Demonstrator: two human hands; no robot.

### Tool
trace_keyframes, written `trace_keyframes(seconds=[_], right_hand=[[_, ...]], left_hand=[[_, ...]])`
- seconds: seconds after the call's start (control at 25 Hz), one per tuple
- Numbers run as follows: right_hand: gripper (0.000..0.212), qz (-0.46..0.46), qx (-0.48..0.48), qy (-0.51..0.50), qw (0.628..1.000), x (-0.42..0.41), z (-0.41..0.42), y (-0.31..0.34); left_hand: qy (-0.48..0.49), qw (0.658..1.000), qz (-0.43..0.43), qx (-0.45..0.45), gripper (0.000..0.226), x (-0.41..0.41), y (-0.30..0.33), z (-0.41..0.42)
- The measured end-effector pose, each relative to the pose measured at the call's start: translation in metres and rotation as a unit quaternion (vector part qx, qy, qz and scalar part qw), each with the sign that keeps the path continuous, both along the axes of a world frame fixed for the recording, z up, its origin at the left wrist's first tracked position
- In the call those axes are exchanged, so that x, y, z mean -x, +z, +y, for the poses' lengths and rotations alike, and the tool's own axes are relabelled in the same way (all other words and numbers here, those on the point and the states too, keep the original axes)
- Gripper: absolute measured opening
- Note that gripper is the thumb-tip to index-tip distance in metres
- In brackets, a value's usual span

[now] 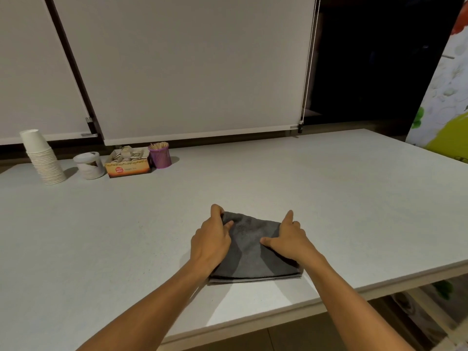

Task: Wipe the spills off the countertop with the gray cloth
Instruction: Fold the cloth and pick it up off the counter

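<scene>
The gray cloth [250,252] lies folded flat on the white countertop [316,188], close to its front edge. My left hand [211,239] pinches the cloth's far left corner between thumb and fingers. My right hand [291,239] rests on the cloth's right side with the index finger pointing forward and the thumb pressed onto the fabric. No spill shows on the surface around the cloth.
At the back left stand a stack of white paper cups [41,158], a white lidded tub [89,165], an open box of sachets [129,162] and a purple holder of toothpicks [160,154]. Roller blinds [192,72] hang behind. The countertop's front edge runs diagonally at lower right.
</scene>
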State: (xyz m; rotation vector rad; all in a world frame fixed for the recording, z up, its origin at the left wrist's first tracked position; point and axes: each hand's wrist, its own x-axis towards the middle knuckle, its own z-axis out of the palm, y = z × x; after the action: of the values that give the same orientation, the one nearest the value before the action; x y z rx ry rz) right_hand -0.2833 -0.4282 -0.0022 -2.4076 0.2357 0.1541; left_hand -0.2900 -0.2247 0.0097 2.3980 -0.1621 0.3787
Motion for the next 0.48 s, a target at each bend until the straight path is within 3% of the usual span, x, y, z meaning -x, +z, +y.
trace_keyframes(seconds=[0.32, 0.4, 0.48], right_hand=[[0.099, -0.123, -0.178, -0.068, 0.974, -0.023, -0.004, 0.003], [0.108, -0.09, -0.335, -0.13, 0.929, -0.036, 0.003, 0.007], [0.1, -0.024, -0.498, -0.186, 0.847, -0.051, 0.015, 0.014]], left_hand=[[-0.048, 0.986, -0.151, -0.052, 0.016, -0.034, 0.04, -0.014], [-0.069, 0.975, -0.194, -0.078, 0.016, -0.049, 0.057, -0.018], [-0.091, 0.965, -0.223, -0.105, 0.018, -0.063, 0.077, -0.023]])
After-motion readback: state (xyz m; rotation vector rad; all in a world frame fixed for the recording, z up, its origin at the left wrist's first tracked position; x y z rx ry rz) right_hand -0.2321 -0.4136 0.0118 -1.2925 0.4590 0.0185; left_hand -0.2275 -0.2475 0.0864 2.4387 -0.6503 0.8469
